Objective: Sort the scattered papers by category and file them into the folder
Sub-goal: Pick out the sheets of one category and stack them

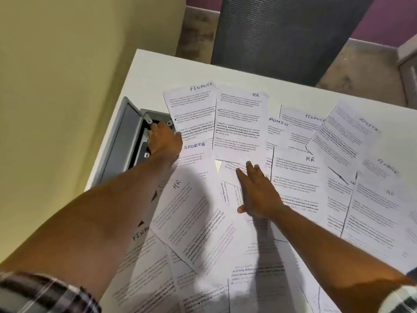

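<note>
A: We cannot read the small print on the papers [239, 123]; only the handwritten headings are legible.
B: We lose the left hand [163, 138] fingertips inside the grey floor box [126, 136]. Near sheets run off the bottom edge.

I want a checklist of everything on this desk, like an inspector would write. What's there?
Surface: white desk, mostly covered by sheets.
Job's things: scattered papers with handwritten headings, overlapping: FINANCE sheet, HR sheet, ADMIN sheet, SPORTS sheet, and more of these headings further right and nearer. No folder clearly seen.
Clutter: nothing seen.
Hands: left hand reaches to the open grey desk hatch, fingers at its edge; grip unclear. Right hand lies flat on the papers, fingers straight.
Cables: none clearly seen; dark fittings inside the hatch.
Surroundings: yellow wall, grey mesh chair back, purple wall.
</note>
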Demonstrator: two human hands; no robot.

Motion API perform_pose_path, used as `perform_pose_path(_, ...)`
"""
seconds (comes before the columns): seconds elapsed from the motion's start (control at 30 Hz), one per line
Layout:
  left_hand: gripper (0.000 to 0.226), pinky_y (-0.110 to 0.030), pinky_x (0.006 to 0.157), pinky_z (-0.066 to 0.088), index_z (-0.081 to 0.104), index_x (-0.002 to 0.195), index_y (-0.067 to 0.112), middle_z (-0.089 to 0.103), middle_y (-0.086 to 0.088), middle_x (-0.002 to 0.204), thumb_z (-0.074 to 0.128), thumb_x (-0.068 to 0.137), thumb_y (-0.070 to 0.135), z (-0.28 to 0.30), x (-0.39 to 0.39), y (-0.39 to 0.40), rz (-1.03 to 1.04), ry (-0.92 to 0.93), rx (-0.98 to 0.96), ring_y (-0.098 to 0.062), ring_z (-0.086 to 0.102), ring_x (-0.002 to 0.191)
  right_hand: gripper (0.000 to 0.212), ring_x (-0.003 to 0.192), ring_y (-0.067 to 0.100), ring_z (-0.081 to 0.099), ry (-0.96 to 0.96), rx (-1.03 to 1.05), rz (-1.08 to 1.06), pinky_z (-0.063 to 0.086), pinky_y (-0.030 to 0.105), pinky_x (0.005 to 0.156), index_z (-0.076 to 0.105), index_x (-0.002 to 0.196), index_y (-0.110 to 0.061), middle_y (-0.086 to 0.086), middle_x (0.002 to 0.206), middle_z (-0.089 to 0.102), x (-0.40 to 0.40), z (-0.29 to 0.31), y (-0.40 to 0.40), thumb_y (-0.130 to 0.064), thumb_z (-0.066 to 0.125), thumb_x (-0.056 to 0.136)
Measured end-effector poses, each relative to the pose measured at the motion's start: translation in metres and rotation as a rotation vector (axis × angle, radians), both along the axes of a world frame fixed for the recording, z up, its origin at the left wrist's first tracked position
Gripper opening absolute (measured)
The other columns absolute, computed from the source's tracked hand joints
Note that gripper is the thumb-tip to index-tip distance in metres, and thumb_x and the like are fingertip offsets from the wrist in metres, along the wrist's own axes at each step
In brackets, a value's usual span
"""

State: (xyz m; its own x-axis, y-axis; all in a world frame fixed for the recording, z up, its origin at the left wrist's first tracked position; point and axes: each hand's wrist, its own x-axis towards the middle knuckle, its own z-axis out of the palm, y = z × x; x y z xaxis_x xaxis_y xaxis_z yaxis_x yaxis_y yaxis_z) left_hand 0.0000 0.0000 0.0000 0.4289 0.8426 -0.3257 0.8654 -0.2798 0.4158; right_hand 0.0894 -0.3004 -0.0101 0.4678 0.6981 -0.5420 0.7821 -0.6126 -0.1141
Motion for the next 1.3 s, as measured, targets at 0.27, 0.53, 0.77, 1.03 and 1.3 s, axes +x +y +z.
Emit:
perform_pose_path(0.27,0.085,-0.056,0.093,0.050,0.048,0.126,0.012,0.061,-0.013,0.125,0.066,0.065,0.069,-0.049,0.025,0.031,0.188,-0.032,-0.283,-0.039,0.058,0.115,0.134,0.155,0.033,-0.017,0.014,0.015,-0.032,0.015,0.052,0.126,-0.005,0.162,-0.026,0.009,0.167,-0.023,0.006,-0.012,-0.001,-0.060,0.084,0.068)
perform_pose_path(0.53,0.045,-0.050,0.085,0.055,0.059,0.099,0.012,0.067,-0.012,0.112,0.076,0.079,0.049,-0.028,0.038,0.027,0.124,0.012,-0.152,-0.035,0.065,0.100,0.134,0.154,0.029,-0.023,0.032,0.038,-0.031,0.007,0.051,0.125,-0.009,0.162,-0.030,0.005,0.166,-0.029,0.009,-0.016,-0.004,-0.062,0.082,0.069)
perform_pose_path(0.77,0.019,-0.039,0.074,0.055,0.064,0.105,0.011,0.070,-0.009,0.106,0.065,0.088,0.021,-0.018,0.042,0.026,0.023,0.015,-0.021,-0.030,0.067,0.092,0.135,0.153,0.028,-0.024,0.036,0.069,-0.036,0.006,0.051,0.125,-0.008,0.162,-0.032,0.003,0.166,-0.029,0.010,-0.021,-0.007,-0.062,0.083,0.067)
perform_pose_path(1.03,0.003,-0.034,0.061,0.054,0.045,0.100,0.013,0.061,-0.007,0.094,0.046,0.101,0.015,0.004,0.044,0.018,0.096,-0.273,-0.001,-0.021,0.060,0.076,0.134,0.155,0.030,-0.021,0.053,0.085,-0.045,0.008,0.054,0.124,-0.005,0.162,-0.030,0.005,0.167,-0.025,0.010,-0.020,-0.007,-0.057,0.086,0.067)
perform_pose_path(1.3,0.006,-0.020,0.046,0.029,0.042,0.099,0.013,0.058,-0.007,0.088,0.045,0.100,0.008,0.076,0.041,0.000,-0.030,-0.488,0.152,-0.023,0.052,0.073,0.129,0.155,0.033,-0.019,0.027,0.051,-0.054,0.006,0.056,0.124,-0.005,0.161,-0.026,0.009,0.167,-0.023,-0.001,-0.017,-0.005,-0.051,0.085,0.073)
